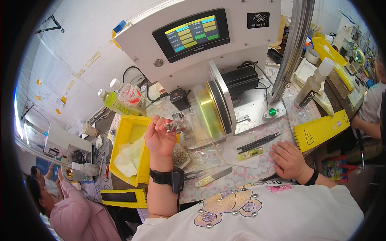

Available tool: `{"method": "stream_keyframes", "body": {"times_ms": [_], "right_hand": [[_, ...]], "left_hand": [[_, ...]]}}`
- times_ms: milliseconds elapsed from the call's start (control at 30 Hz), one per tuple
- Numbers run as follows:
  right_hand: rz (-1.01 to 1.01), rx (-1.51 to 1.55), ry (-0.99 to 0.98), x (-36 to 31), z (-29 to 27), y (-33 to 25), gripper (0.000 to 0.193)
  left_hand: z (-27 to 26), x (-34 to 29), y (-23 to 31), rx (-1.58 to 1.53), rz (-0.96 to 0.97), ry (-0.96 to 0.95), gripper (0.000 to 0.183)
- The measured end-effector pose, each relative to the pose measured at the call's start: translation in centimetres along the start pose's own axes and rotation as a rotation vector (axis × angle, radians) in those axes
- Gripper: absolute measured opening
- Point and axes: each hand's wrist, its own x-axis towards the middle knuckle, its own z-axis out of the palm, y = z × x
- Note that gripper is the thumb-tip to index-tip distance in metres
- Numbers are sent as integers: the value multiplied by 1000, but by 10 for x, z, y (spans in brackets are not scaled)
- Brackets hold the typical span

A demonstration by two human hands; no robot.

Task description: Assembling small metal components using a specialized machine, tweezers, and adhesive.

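Observation:
My left hand [160, 137] is raised in front of the machine, its fingers curled in at a small metal fitting [177, 125] beside the brass-coloured drum [212, 112]. What the fingertips pinch is too small to make out. My right hand [288, 160] lies palm down on the patterned tabletop [247, 173], fingers spread and holding nothing. Just left of it are dark tweezers [258, 142] and a yellow-green tube [250, 154]. A flat blade with a pale handle [213, 176] rests nearer to me. By my left wrist sits a clear dish of tiny metal bits [179, 156].
A yellow bin [125, 152] with white sheets stands left of my forearm, bottles [116, 102] behind it. The machine's screen [191, 34] rises ahead. At right are a clear pump bottle [314, 83] and a yellow plastic panel [321, 130]. Other people sit at both sides.

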Motion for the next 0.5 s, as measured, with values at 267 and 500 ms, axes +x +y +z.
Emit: {"method": "stream_keyframes", "body": {"times_ms": [267, 500], "right_hand": [[-4, -7, 6, -1, 1, 1, 42], [-3, -10, 7, -1, 1, 0, 42]], "left_hand": [[0, 1, -2, 14, 16, 7, 17], [0, 1, -1, -1, -2, -15, 18]]}}
